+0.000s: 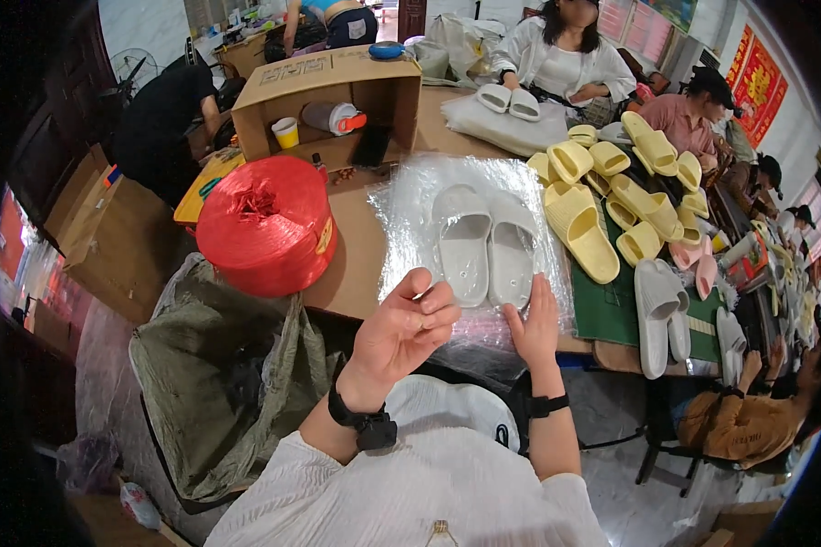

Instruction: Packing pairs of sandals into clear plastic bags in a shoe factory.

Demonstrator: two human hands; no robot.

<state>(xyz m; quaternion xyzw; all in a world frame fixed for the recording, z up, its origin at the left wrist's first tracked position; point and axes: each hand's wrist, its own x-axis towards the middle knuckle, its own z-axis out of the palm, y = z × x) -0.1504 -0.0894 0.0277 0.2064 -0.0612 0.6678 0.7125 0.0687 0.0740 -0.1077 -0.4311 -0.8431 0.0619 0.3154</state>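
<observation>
A pair of white slide sandals point(486, 242) lies side by side on a stack of clear plastic bags point(410, 196) spread over the brown table point(356, 260). My left hand point(409, 326) hovers at the near edge of the bags, fingers curled, thumb and forefinger pinched together; whether it grips plastic I cannot tell. My right hand point(535, 324) rests flat on the plastic, just in front of the right sandal's heel, fingers apart.
A big red spool of plastic twine point(266, 223) stands left of the bags. An open cardboard box point(333, 91) sits behind. Several yellow sandals point(602, 196) pile at right, other white ones point(659, 314) nearer. An olive sack point(219, 383) hangs lower left. Other people sit around.
</observation>
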